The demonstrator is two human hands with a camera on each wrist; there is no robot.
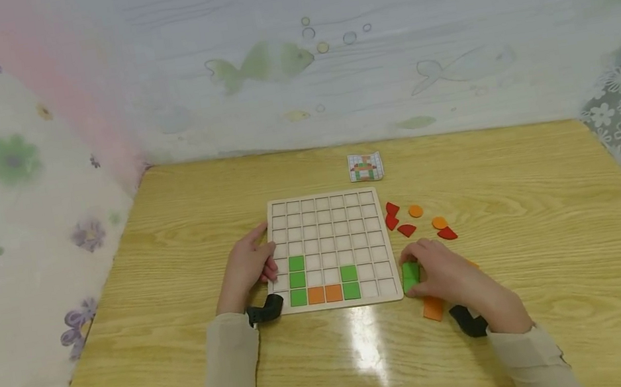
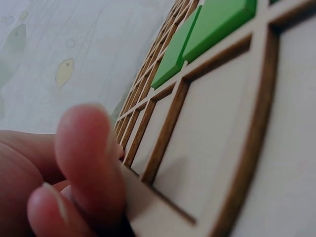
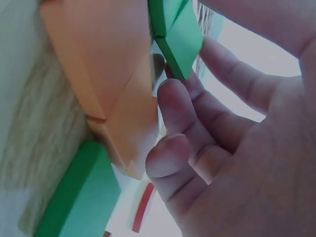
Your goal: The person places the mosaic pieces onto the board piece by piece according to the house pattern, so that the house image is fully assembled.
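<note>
Basically, you've a yellowish wood-grain worktop (image 1: 538,266), glossy enough to bounce light, w/ the grid board (image 1: 324,229) flat on it. Looks like you're midway thru filling it: three greens stand in one col., two in another, w/ two oranges between them along the btm row. Board's pale wood, sq. sunken cells, dark brown cut walls.

Your L hand (image 1: 245,267) touches the board's left edge, index finger stretched out; can't tell if it grips. Your R hand (image 1: 445,270) pinches loose green square tiles (image 1: 410,271) just beside the board's right rim; can't tell if they're off the worktop. Next move prob. calls for getting one over the rim, corners lined up w/ a cell, maybe atop the shorter green col.

Far side: small printed card (image 1: 365,167), colored grid pattern, edges a bit wavy. Near your R hand, orange square tile (image 1: 433,309), smooth, flat-faced, crisp-edged. Then red quarter-round pieces (image 1: 407,230), one curved side each, & orange discs (image 1: 415,211), flat & round, right of the board.
</note>
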